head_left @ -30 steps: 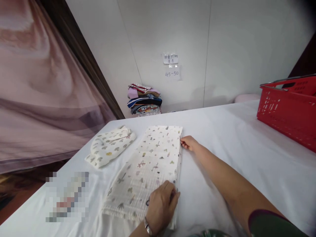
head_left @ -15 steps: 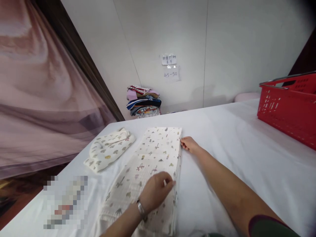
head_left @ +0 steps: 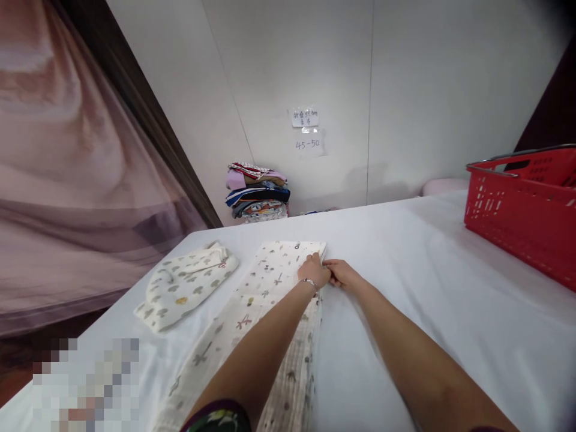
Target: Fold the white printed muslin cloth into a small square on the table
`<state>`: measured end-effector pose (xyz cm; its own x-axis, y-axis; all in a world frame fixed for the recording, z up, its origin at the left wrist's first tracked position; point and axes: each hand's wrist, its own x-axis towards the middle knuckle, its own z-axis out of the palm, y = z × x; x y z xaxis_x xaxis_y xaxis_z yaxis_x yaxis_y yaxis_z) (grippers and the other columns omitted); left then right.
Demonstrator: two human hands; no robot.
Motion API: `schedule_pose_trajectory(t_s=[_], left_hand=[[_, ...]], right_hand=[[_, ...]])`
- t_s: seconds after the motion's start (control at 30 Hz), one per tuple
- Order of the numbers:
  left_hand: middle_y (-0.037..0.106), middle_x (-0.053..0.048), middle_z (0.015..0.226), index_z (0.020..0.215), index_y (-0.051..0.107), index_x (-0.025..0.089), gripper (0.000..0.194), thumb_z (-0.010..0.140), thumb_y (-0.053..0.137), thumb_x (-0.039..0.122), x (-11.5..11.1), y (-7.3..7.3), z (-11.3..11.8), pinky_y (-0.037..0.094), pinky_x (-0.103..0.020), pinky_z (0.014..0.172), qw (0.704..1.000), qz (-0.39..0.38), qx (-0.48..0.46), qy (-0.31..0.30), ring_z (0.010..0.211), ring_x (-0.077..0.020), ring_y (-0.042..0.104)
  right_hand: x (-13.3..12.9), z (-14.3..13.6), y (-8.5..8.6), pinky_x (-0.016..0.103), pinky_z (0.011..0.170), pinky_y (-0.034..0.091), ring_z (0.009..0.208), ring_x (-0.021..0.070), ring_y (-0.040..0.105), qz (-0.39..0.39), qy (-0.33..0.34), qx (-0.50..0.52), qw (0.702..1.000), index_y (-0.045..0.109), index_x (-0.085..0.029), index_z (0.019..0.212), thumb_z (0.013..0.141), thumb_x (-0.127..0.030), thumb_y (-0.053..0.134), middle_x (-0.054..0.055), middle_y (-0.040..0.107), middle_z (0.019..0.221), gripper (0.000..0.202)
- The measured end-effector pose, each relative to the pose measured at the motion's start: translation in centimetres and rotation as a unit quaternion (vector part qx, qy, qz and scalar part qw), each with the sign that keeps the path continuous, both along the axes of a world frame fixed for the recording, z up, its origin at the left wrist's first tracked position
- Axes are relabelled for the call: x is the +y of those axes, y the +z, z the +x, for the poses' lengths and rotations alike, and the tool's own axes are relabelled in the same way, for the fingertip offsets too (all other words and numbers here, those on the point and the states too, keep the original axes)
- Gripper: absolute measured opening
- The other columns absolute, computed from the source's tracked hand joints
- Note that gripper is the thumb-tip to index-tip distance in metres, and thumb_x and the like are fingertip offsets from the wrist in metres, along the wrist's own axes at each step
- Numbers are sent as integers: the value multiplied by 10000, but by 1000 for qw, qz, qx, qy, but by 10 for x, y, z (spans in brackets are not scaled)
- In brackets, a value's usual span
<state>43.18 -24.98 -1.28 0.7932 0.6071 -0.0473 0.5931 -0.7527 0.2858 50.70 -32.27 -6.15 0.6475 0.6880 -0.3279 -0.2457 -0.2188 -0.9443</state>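
Observation:
A long folded white cloth, printed with small plants and figures, stretches across the table away from me. Near its far end, my left hand lies over the right edge, its fingers closed on the layers. Just beside it, my right hand pinches the same edge from the right, fingertips meeting the left hand. Part of the cloth is covered by my left forearm. To the left rests a loosely folded white cloth with grey-green prints, apart from both hands.
The white-covered table runs up to a pale wall. A red plastic basket stands at the right. Beyond the far edge is a stack of folded fabrics. A pink curtain hangs at left. Something at lower left is pixelated.
My left hand has moved forward from the middle of the long cloth to its far right edge, beside my right hand. My right hand stays at that edge.

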Motion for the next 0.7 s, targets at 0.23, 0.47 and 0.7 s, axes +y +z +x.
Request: schedule_pose_trajectory(t_s=[0.23,0.47,0.7], left_hand=[[528,-143,1200,1113,501,171,384,758,499,315,11,-14,2,440,-340,781,999,-13,-13,39,1001,-260,576],[663,-103,964,891,602,191,215,789,436,283,33,-21,6,438,-286,684,993,-63,-36,98,896,-228,620],[683,-73,851,774,622,193,189,768,455,281,40,-26,2,417,-255,639,988,-93,-78,92,834,-205,623]], right_hand=[[5,6,-4,180,380,298,333,71,422,-9,-52,-68,996,685,-137,965,735,-115,525,-35,535,402,282],[0,12,0,181,349,320,397,49,496,4,-118,-42,992,610,-101,1017,774,-113,495,71,675,864,269],[7,9,7,188,420,443,481,76,573,17,-125,21,992,548,-109,986,819,-146,543,36,635,757,171]])
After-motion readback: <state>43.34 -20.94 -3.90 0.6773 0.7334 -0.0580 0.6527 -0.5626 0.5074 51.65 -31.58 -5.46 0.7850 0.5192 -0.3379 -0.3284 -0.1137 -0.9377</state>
